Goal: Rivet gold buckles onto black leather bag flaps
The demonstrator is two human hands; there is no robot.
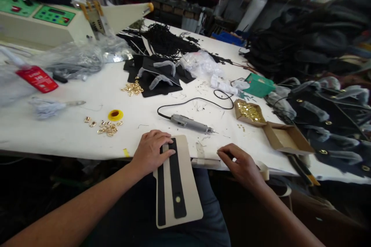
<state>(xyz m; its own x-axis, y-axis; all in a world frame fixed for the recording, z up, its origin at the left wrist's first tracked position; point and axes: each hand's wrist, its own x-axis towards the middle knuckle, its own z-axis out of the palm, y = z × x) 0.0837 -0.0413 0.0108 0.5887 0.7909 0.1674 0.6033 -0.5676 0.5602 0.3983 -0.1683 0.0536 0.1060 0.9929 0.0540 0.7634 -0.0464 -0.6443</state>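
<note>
My left hand (152, 150) grips the top of a beige panel (191, 193), its thumb and fingers pressing on a black strap (175, 173) that runs down the panel. A gold-coloured round piece shows near the strap's lower end. The panel leans from the table edge over my lap, and a second black band lies along its left side. My right hand (239, 162) hovers at the table edge, apart from the panel, with thumb and fingertips pinched together. Whatever is between those fingertips is too small to tell. Beyond the panel lies a grey electric screwdriver (189, 123) with a black cable.
Gold buckles (108, 127) lie beside a yellow tape roll (115, 115). At right stand a cardboard box of small gold pieces (251, 112), another cardboard tray (288, 139) and black panels with wrapped handles (333, 123). A red bottle (37, 79) and a machine (66, 21) are at left.
</note>
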